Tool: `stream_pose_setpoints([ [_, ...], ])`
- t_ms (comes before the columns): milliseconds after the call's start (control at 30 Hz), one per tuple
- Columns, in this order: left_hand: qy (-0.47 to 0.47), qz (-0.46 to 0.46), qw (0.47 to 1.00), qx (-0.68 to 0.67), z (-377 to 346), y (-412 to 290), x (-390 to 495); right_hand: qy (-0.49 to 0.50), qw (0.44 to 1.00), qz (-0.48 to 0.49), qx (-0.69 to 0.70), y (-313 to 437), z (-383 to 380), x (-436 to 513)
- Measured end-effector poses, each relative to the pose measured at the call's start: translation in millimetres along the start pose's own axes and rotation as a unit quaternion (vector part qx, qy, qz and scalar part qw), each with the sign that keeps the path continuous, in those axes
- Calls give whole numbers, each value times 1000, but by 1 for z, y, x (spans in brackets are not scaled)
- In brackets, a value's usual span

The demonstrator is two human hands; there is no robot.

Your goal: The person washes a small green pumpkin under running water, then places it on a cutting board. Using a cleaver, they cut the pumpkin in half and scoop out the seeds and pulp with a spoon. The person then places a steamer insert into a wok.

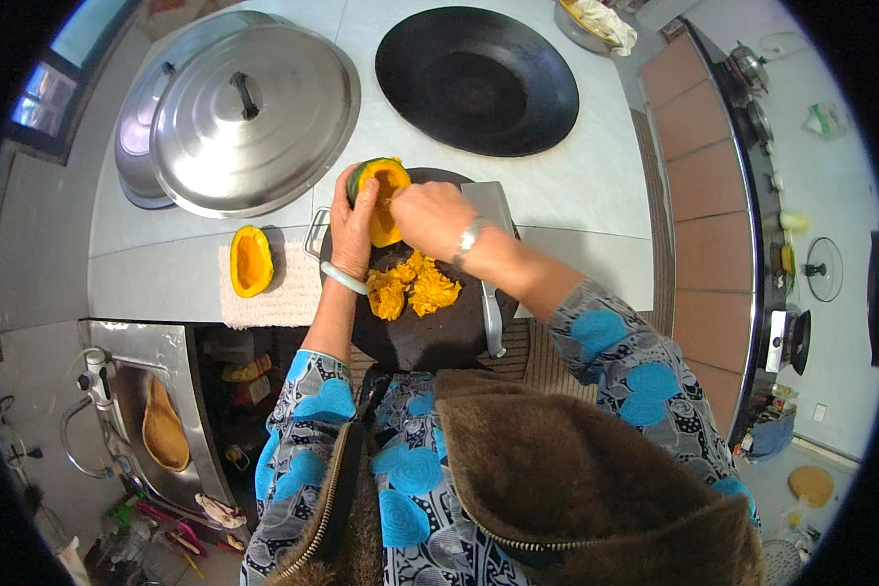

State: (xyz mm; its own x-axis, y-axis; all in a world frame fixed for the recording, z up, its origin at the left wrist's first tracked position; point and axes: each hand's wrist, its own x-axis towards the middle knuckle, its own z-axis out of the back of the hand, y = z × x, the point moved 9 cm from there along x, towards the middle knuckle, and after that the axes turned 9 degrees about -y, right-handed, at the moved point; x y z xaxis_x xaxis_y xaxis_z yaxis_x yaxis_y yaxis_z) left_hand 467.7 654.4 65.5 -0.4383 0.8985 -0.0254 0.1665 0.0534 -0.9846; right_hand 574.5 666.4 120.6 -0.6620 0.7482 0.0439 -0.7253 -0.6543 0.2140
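My left hand (353, 223) grips a halved pumpkin (387, 228) by its green rind, the orange hollow facing up. Inside that hollow are the curled fingers of my right hand (431, 218); whether they hold a small tool is hidden. Below both hands, scooped orange pulp (434, 288) lies in clumps on a dark round board (417, 340). A cleaver (492, 315) rests on the board's right side, handle towards me. Another hollowed pumpkin half (251, 261) sits on a pale cloth (293, 302) to the left.
A large metal lid (256, 146) lies at the upper left, overlapping another. Beyond the board is a big black wok (477, 80) set in the white worktop (601, 176). A bowl (582, 29) with a cloth stands far right. At lower left, a sink (128, 381) holds a gourd ladle (165, 432).
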Motion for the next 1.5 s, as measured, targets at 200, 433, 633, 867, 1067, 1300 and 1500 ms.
stream_pose_setpoints([
  [200, -38, -66, 991, 111, 10, -8, -2, 57, 996, 15, 61, 15, -19, -6],
  [433, -6, 57, 995, -78, 15, 27, -2, 104, 973, 178, 100, -1, -50, -8],
  [633, 13, 127, 981, -144, 23, 54, 12, 142, 955, 129, 224, -14, -39, -22],
  [867, 12, 184, 975, -120, 17, 54, 15, -22, 998, 62, 21, -21, 10, 6],
  [1067, 37, 228, 971, -69, 1, 44, 9, 58, 981, 93, -163, 8, -9, 35],
  [1300, 28, 230, 972, 39, 11, 47, 8, 163, 965, 109, -175, 31, -42, 18],
  [1500, 29, 237, 969, 61, 17, 64, 7, 166, 972, 140, -87, 36, -40, 4],
])
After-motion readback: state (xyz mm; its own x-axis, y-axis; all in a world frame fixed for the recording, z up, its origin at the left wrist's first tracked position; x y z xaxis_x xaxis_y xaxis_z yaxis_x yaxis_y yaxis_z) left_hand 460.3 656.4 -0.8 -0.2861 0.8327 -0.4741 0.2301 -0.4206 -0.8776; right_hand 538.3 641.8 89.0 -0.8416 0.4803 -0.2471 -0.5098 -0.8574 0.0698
